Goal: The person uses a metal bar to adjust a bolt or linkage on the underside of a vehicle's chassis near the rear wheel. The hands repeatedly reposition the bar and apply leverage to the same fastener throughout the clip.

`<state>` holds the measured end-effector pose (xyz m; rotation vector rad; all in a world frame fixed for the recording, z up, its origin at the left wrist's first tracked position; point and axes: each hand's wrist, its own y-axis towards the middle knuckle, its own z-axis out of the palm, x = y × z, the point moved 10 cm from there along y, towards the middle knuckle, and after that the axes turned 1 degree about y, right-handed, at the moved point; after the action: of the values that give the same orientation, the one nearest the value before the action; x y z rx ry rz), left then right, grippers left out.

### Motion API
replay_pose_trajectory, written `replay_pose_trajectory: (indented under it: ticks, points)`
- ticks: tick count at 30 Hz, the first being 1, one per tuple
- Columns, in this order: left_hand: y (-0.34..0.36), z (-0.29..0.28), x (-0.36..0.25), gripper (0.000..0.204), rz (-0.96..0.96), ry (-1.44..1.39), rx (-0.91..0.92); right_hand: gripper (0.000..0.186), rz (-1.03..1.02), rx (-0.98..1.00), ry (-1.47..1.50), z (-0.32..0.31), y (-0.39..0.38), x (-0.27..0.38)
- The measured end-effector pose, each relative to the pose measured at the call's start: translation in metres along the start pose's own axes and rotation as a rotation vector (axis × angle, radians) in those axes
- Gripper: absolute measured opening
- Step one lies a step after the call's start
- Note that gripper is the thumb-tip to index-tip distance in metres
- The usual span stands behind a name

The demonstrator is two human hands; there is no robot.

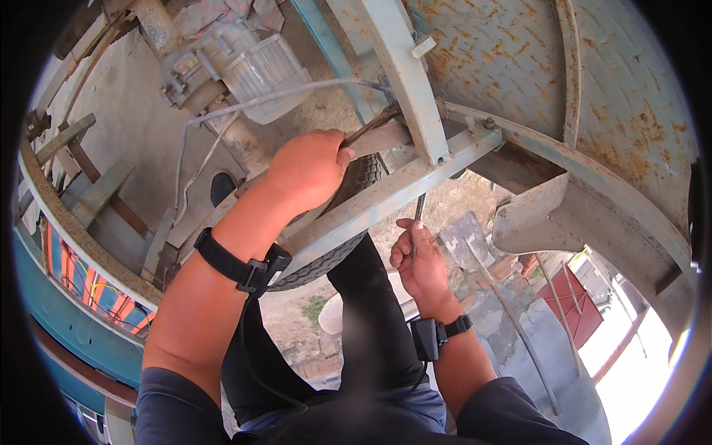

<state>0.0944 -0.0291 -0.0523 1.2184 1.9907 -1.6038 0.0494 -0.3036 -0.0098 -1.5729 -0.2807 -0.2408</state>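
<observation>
My left hand (311, 167) is closed at a steel crossmember below an upright light-blue beam (400, 67); a dark, slim piece (371, 127) runs up from its fingers, and what they grip is partly hidden. Below the light-blue horizontal rail (356, 211), my right hand (419, 252) is closed on a slim metal rod (420, 208), whose upper end passes behind the rail. A bolt (489, 124) stands at the rail's right end. A treaded tire (311, 273) lies under the frame, partly covered by my left arm.
A grey motor housing (252, 74) with conduit (311, 85) is upper left, rusty treadplate (630, 89) upper right, a curved steel frame (55, 204) left. A shovel (463, 237), a red panel (567, 308) and loose bricks (504, 268) lie below right. My legs are under the rail.
</observation>
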Motion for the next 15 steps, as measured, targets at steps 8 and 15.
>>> replay_pose_trajectory:
  ticks: [8, 15]
  points:
    - [-0.028, 0.006, -0.002, 0.042, -0.026, -0.080, -0.011, 0.042, -0.017, 0.103, -0.046, -0.009, 0.003, 0.000]
    - [-0.032, 0.019, 0.007, 0.044, -0.093, -0.126, -0.110, 0.046, -0.106, 0.059, 0.005, -0.016, 0.003, -0.029]
